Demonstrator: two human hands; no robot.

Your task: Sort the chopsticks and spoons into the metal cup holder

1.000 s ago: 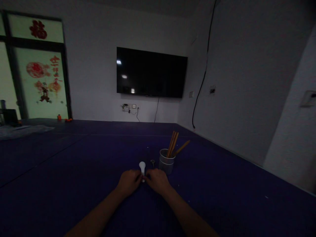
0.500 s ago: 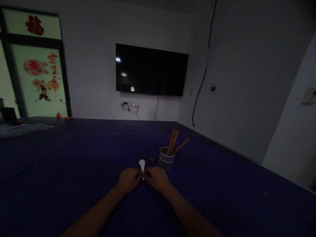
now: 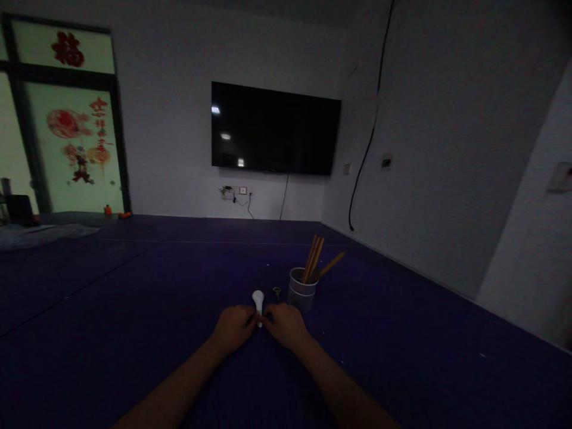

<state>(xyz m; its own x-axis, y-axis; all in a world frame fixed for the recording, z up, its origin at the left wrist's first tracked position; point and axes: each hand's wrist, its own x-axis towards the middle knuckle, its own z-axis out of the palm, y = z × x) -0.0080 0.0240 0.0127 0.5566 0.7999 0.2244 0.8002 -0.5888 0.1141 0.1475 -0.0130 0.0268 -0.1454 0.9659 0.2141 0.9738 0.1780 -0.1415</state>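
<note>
A small white spoon lies on the dark blue surface, its bowl pointing away from me. My left hand and my right hand rest side by side with curled fingers, and both pinch the near end of the spoon's handle. Just beyond my right hand stands a grey cylindrical cup with several wooden chopsticks leaning out of it. A small metal ring-like object lies between the spoon and the cup.
The blue surface runs far back to a white wall with a black screen. A side wall closes in on the right. At the far left are a decorated glass door and some dark items.
Both hands stay pinched on the spoon's handle. Only the view has shifted slightly; nothing on the surface has moved.
</note>
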